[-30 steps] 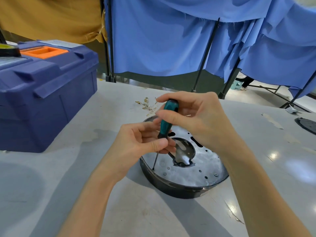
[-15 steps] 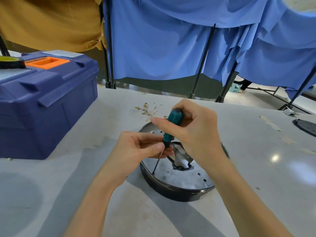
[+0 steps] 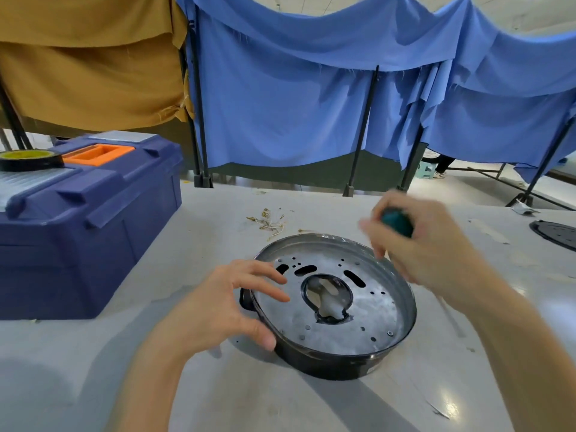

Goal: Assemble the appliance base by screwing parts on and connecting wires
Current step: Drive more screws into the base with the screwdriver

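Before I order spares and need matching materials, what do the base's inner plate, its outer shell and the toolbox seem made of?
Inner plate: likely bare sheet metal, dull silver, hazy glare, punched holes. Outer shell: glossy black; painted metal or plastic, cannot tell. Toolbox: moulded plastic, matte navy, orange inset.

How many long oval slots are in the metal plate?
3 slots: two side by side left of the silver round metal plate's centre hole, one right of it. The left hand may hide more.

The right hand has lifted the screwdriver away; the left hand has let go.
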A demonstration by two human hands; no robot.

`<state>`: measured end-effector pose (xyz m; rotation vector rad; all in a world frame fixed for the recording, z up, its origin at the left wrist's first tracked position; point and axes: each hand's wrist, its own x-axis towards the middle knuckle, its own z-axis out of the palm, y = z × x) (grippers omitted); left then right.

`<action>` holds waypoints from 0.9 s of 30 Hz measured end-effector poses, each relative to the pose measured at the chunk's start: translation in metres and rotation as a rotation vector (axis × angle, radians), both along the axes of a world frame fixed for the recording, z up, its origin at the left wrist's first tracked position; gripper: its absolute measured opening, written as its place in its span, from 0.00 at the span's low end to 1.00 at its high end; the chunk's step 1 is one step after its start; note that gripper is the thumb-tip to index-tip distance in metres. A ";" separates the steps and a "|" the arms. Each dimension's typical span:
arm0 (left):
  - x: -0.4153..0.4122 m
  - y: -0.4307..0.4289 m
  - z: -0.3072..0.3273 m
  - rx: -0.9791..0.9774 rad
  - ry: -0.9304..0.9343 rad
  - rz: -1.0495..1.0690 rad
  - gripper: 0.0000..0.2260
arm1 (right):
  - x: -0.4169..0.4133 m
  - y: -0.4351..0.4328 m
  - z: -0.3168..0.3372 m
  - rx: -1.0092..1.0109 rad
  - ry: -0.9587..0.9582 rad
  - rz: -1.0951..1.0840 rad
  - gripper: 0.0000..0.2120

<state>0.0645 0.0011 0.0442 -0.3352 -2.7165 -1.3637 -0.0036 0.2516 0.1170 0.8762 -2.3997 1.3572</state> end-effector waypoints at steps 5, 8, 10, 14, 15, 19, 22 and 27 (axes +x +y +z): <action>0.000 0.012 -0.011 -0.231 -0.050 0.032 0.22 | 0.019 -0.021 -0.036 0.648 -0.175 0.218 0.20; -0.004 0.015 -0.015 -0.247 -0.010 0.034 0.23 | 0.022 -0.028 -0.045 0.793 -0.174 0.282 0.24; -0.005 0.016 -0.017 -0.214 -0.009 0.048 0.24 | 0.024 -0.031 -0.047 0.846 -0.131 0.317 0.21; -0.006 0.016 -0.015 -0.140 -0.005 0.042 0.18 | 0.031 -0.036 -0.045 0.927 -0.015 0.289 0.22; -0.006 0.016 -0.015 -0.117 0.008 0.044 0.17 | 0.032 -0.036 -0.043 0.929 -0.004 0.285 0.22; -0.008 0.016 -0.013 -0.071 0.059 0.054 0.20 | 0.031 -0.032 -0.033 0.885 -0.002 0.283 0.20; -0.007 0.017 -0.012 -0.118 0.093 0.044 0.37 | 0.030 -0.029 -0.023 0.866 0.019 0.259 0.16; -0.011 0.035 -0.011 -0.300 0.241 0.063 0.55 | 0.022 -0.023 -0.001 0.825 0.088 0.177 0.15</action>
